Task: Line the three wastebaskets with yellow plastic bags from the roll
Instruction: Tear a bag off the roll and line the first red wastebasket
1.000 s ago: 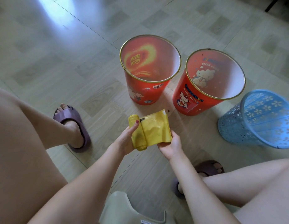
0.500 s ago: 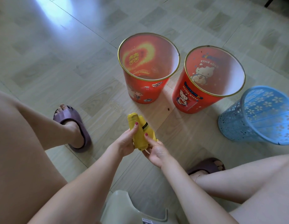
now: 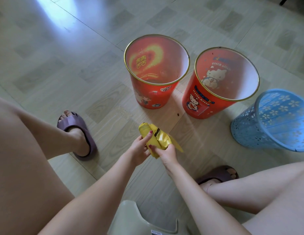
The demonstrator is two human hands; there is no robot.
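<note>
A roll of yellow plastic bags point(image 3: 156, 139) hangs above the floor, held between both hands. My left hand point(image 3: 139, 147) grips the roll's left side with the thumb on top. My right hand point(image 3: 166, 152) clutches the crumpled loose end on the right side. Three wastebaskets stand upright and unlined beyond the hands: a red one with a gold heart point(image 3: 154, 97), a red one with cartoon cats point(image 3: 198, 106) and a blue perforated one point(image 3: 249, 131) at the right.
My feet in purple slippers rest on the pale tiled floor, one at the left point(image 3: 76, 133), one at the lower right point(image 3: 217, 173). The edge of a pale green plastic stool point(image 3: 130, 216) shows below my arms.
The flat sheet pulled out a second ago was gathered back against the roll. My right hand has since shifted to the roll's right side, bunching the loose end.
</note>
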